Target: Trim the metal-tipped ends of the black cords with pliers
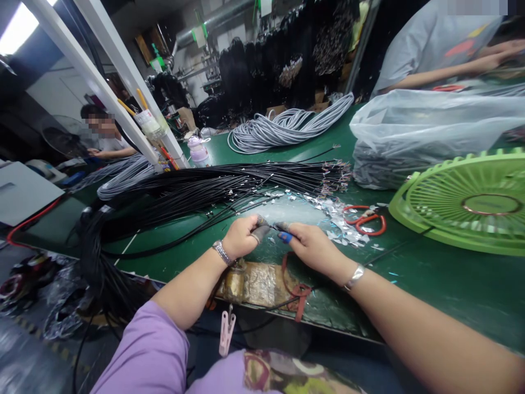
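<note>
My left hand [245,235] is closed in a pinch, with dark coverings on its fingertips. Facing it, my right hand [310,242] is closed too, with a blue wrap on one finger. Between the fingertips of both hands runs a short stretch of thin black cable [273,226]; its very end is too small to make out. Just behind the hands lies a large bundle of black cables [229,183] with stripped, coloured wire ends at its right. White and silvery scraps [342,227] are strewn beside them, and red-handled scissors [366,220] rest to the right.
A green fan [471,202] and a clear plastic bag [430,120] occupy the right. Grey cable coils [291,128] and a lilac bottle [199,152] stand farther back. A taped block [262,283] sits at the near edge, by a pink clothespin [226,332]. Two people sit beyond.
</note>
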`<state>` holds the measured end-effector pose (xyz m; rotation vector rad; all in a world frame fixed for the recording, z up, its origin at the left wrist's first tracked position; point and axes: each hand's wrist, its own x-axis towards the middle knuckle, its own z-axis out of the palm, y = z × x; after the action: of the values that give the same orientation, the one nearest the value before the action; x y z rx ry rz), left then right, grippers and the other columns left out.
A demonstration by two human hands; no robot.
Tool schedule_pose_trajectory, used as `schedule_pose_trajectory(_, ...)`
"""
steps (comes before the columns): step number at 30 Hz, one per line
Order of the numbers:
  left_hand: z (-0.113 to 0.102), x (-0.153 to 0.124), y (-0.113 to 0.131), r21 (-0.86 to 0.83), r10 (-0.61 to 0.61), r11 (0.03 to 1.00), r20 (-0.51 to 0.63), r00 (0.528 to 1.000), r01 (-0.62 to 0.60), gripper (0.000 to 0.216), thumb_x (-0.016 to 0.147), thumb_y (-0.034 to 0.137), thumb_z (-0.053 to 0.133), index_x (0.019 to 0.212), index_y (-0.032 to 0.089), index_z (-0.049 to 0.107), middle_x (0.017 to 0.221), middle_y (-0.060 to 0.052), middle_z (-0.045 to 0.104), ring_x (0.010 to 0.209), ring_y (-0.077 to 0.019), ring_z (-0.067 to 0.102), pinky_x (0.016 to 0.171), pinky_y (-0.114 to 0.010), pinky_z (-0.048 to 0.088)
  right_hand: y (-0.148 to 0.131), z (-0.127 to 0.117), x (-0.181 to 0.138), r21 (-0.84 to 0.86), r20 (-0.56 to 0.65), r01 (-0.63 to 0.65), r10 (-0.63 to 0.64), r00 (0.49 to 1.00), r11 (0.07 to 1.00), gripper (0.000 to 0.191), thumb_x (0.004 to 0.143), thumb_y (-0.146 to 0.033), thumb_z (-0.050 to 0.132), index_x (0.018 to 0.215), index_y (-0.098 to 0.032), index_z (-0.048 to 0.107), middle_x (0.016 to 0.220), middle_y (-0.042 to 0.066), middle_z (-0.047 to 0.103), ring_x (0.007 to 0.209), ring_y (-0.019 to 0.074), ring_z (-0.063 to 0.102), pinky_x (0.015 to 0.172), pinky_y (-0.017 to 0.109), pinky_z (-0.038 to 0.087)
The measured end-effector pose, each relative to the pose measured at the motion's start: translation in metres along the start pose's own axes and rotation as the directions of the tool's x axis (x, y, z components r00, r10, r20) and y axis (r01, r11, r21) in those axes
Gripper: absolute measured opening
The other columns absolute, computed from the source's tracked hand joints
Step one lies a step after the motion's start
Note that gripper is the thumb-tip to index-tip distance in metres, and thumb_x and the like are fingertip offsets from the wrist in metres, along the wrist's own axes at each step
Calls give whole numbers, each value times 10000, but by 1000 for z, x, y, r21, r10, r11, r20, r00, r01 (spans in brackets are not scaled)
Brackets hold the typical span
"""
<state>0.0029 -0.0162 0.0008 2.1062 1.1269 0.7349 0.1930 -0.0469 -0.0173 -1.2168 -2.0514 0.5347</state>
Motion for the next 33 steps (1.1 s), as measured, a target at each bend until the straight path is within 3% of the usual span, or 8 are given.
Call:
schedule_pose_trajectory(4,1,-4,5,242,108,967,-95,990,-83,194,816,344,532,756,173,601,677,-27,598,630,-139,527,609,-259,382,0,0,0,26,-21,-4,5,1000,1000,270,847,-245,456,582,-223,507,622,36,612,621,184,580,599,292,433)
schedule_pose_trajectory(8,-1,1,1,-110,28,993,-140,990,-44,307,798,461,569,720,165,577,574,19,524,523,-95,457,539,-225,363,0,-2,-1,63,-46,10,-8,999,998,278,836,-262,454,569,-214,515,588,32,594,570,165,540,560,284,400)
schedule_pose_trajectory(12,-5,6,-1,-464,-170,881,-129,977,93,459,679,601,655,730,155,556,471,72,418,421,-56,355,443,-196,292,-1,-5,1,230,-57,-60,75,996,971,199,809,-318,501,694,-206,618,636,27,630,590,158,530,543,273,382)
schedule_pose_trajectory(14,-5,6,0,-516,-170,844,0,985,145,488,634,610,684,734,149,560,460,75,418,403,-49,342,421,-190,268,-2,-6,2,407,-21,-180,206,978,896,238,789,-418,548,733,-200,627,620,11,610,530,128,474,481,253,343)
schedule_pose_trajectory(17,-5,4,3,-515,-138,827,199,970,224,485,616,595,697,732,145,559,464,67,444,387,-45,339,397,-185,238,-4,-5,4,655,143,-378,384,912,654,369,711,-555,620,735,-187,603,487,-52,460,413,72,304,394,221,226)
schedule_pose_trajectory(20,-5,2,4,-497,-128,830,273,954,253,477,618,588,695,712,145,548,464,63,453,379,-40,332,392,-185,231,-7,-2,4,755,306,-472,391,868,456,444,631,-602,689,721,-178,594,406,-115,283,386,48,194,377,206,152)
schedule_pose_trajectory(23,-5,2,2,-496,-107,833,287,952,243,480,623,591,693,714,141,551,463,64,448,380,-39,325,398,-188,236,-9,3,3,771,385,-510,359,850,380,484,587,-629,715,707,-179,583,392,-125,268,381,39,165,367,201,130)
schedule_pose_trajectory(33,-3,4,-2,-322,113,946,232,966,-33,293,787,411,578,745,126,634,592,9,536,543,-89,432,545,-220,337,-8,11,0,654,337,-515,397,854,553,529,713,-713,510,726,-188,577,378,-93,320,363,70,222,382,225,160)
